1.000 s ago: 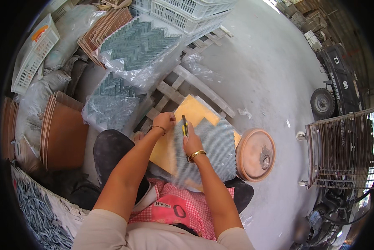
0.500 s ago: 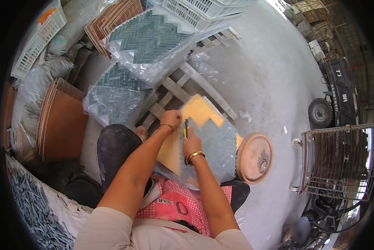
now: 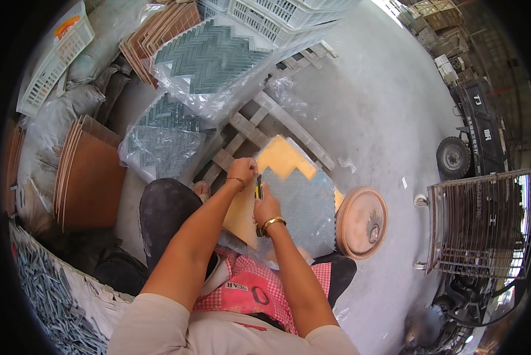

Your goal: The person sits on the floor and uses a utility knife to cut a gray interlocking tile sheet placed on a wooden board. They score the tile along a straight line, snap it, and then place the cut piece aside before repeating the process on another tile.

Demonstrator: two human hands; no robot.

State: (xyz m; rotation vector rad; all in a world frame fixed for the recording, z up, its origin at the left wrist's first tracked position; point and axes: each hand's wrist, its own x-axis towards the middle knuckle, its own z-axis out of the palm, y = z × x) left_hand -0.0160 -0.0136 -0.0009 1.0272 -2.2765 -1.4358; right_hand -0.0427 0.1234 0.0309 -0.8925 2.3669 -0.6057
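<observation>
A sheet of fine white mesh lies over a yellow-orange board in front of my lap. The board shows bare along a stepped zigzag edge at the far side and again at the left. My left hand is closed, its fingertips pinched at the mesh's left edge. Just below and to the right, my right hand grips a yellow and black utility knife, blade end pointing away from me, close to my left fingers. The blade tip is too small to make out.
A round terracotta-coloured disc stands right of the mesh. Beyond lies a wooden pallet; plastic-wrapped green herringbone tile sheets are at far left. Brown boards stand at left, loose tile strips lower left, a black cart far right.
My right hand has drawn the knife slightly toward me and to the left, nearer my left hand. The left hand keeps its pinch in nearly the same place.
</observation>
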